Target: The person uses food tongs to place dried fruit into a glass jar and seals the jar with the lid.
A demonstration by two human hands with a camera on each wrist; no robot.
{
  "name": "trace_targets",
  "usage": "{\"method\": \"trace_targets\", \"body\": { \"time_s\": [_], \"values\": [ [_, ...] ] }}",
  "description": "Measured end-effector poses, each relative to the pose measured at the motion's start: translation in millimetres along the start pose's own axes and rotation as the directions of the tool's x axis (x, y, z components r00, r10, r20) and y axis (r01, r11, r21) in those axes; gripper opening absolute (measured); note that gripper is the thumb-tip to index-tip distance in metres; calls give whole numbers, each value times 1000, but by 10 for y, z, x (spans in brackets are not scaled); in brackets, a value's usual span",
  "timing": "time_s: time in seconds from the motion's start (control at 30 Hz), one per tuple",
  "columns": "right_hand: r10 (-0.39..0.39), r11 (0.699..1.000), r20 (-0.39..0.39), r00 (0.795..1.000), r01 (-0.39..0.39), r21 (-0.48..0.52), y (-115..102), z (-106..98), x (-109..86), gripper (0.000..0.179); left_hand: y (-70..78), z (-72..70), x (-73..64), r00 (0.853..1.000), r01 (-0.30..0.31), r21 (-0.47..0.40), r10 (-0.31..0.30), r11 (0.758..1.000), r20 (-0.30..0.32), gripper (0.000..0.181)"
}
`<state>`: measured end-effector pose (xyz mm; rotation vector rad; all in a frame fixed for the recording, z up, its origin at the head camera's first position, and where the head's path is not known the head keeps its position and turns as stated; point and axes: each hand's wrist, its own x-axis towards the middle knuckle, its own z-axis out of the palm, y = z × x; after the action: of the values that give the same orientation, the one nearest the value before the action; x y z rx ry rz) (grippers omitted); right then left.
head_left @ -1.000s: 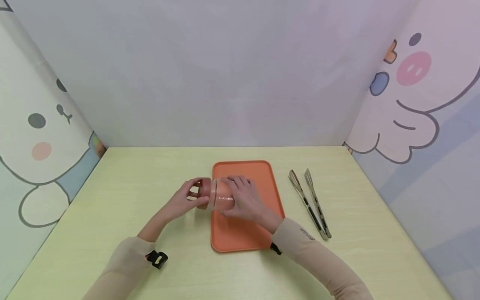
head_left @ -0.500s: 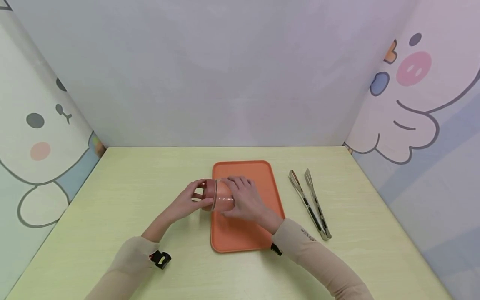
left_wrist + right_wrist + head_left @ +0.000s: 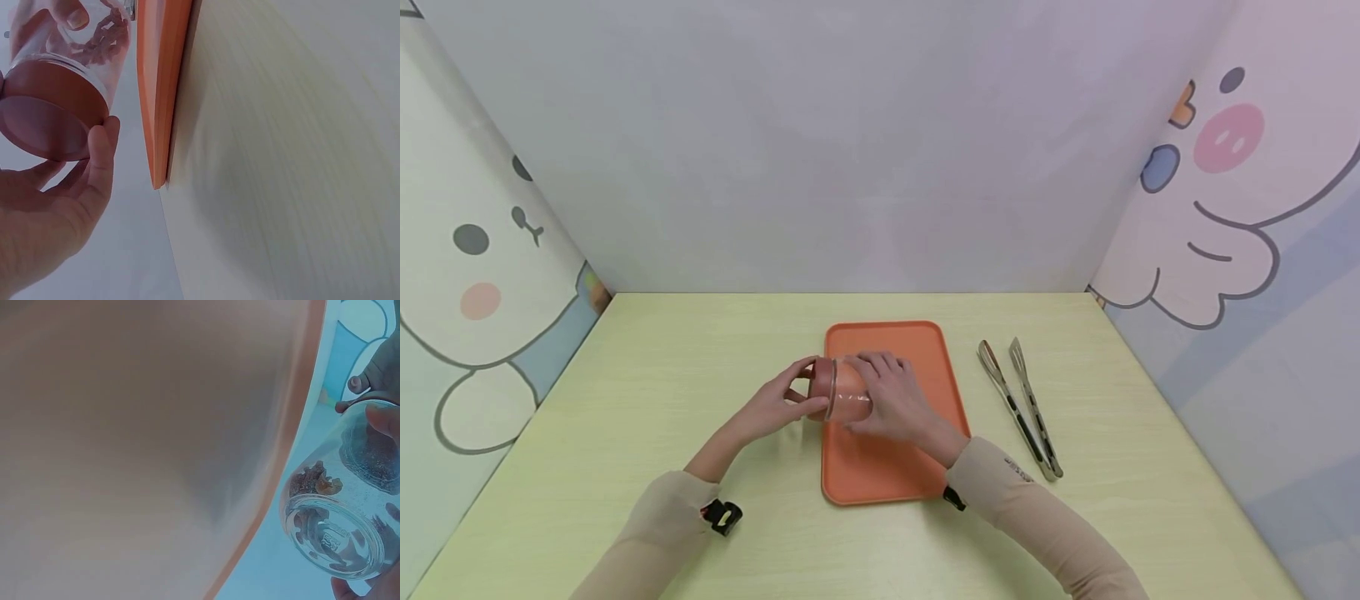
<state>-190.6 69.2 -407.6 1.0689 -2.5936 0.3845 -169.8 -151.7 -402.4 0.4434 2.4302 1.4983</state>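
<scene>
A clear jar (image 3: 852, 392) lies sideways in the air over the left part of an orange tray (image 3: 887, 471), its mouth turned left. My right hand (image 3: 891, 398) grips the jar's body near the base. With thumb and fingers, my left hand (image 3: 773, 404) holds the reddish-brown lid (image 3: 822, 387) by its edge, right at the mouth. In the left wrist view the lid (image 3: 59, 94) sits against the jar's neck. Through the jar's wall, the right wrist view shows small wrinkled brown pieces (image 3: 312, 480) inside.
Metal tongs (image 3: 1037, 417) with black grips lie spread on the pale yellow-green table (image 3: 715, 333), right of the tray. A grey wall (image 3: 850, 167) stands at the back. Panels with cartoon animals border the left and right sides.
My left hand has moved slightly right, bringing the lid from a small distance off up to the jar's mouth. My right hand and the jar have hardly moved.
</scene>
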Motion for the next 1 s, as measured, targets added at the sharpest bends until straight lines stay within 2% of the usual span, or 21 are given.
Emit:
{"method": "trace_targets", "body": {
  "time_s": [0.07,0.23,0.4,0.57,0.7,0.87,1.0],
  "values": [
    [2,1000,6,1000,-2,-3,-1,-6,0,87,-50,2,18,1000,-18,11,18,1000,1,70],
    [1,1000,17,1000,-1,-16,-6,-15,3,87,-62,-5,18,997,-72,50,71,996,11,75],
    [-2,1000,19,1000,2,-17,-10,-16,2,85,85,-15,-49,994,-107,27,106,994,34,78],
    [2,1000,25,1000,-2,-10,-12,-18,2,85,225,-28,-101,992,-118,-10,118,993,35,65],
    [2,1000,29,1000,-2,-16,-13,-20,1,85,137,-16,-63,994,-112,-20,113,993,13,59],
    [5,1000,27,1000,-4,-8,-13,-24,-2,85,-33,4,3,998,-70,-25,69,997,-7,69],
    [5,1000,24,1000,-5,-4,-11,-22,-3,85,-59,2,8,998,-54,-52,53,997,-15,73]
  ]
}}
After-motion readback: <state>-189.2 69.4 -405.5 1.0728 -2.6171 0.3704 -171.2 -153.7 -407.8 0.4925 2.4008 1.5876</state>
